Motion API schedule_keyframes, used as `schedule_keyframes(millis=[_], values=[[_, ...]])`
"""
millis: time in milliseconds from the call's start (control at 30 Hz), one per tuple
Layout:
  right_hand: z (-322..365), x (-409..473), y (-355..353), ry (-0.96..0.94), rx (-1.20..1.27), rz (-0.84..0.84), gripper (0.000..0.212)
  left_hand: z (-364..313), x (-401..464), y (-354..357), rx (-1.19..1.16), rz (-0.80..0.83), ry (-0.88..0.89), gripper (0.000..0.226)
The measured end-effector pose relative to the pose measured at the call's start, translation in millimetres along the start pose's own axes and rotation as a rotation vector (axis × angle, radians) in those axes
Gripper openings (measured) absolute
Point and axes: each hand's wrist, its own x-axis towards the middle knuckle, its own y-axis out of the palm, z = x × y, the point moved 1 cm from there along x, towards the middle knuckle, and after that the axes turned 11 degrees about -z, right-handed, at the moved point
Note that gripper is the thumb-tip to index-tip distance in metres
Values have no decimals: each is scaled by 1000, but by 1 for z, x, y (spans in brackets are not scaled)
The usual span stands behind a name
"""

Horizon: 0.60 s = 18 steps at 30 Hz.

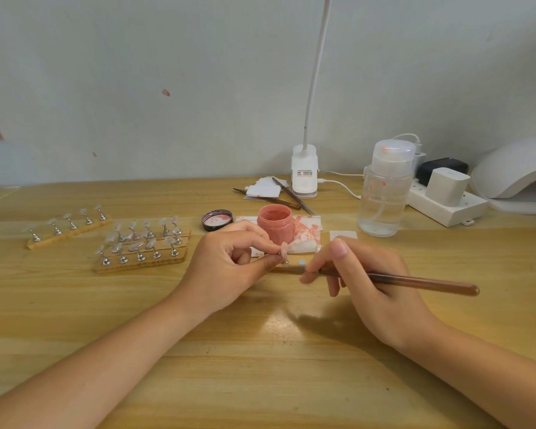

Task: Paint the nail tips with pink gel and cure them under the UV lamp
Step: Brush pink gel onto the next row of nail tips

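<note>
Smudging was judged likely, since the nail tip [283,248] was pinched by the left hand [229,267] just beside the brush [399,278] gripped in the right hand [375,286].

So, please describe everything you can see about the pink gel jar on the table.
The pink gel jar is a small round pot, seemingly of clear plastic, coated or filled with salmon-pink gel. It stands upright and open on a white tissue stained pink. Its dark lid lies apart on its left, inside facing up, smeared pink. The jar stands just behind the left hand; no hand touches it.
</note>
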Motion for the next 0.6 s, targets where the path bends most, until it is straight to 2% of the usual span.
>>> schedule_keyframes(millis=[67, 200, 333, 467, 600], values=[[0, 0, -1, -2, 37, -19, 43, 0, 0, 0, -3, 0, -8, 6], [2, 3, -1, -54, -66, -78, 40, -1, 0, 0, 8, 2, 13, 5], [3, 3, 1, -51, -118, -41, 36, 0, 0, 0, 1, 2, 5, 7], [6, 1, -1, -109, -96, 14, 39, 0, 0, -1, -3, 5, -21, 10], [5, 2, -3, -109, -39, -58, 33, -2, 0, -1, 4, 0, -25, 15]])
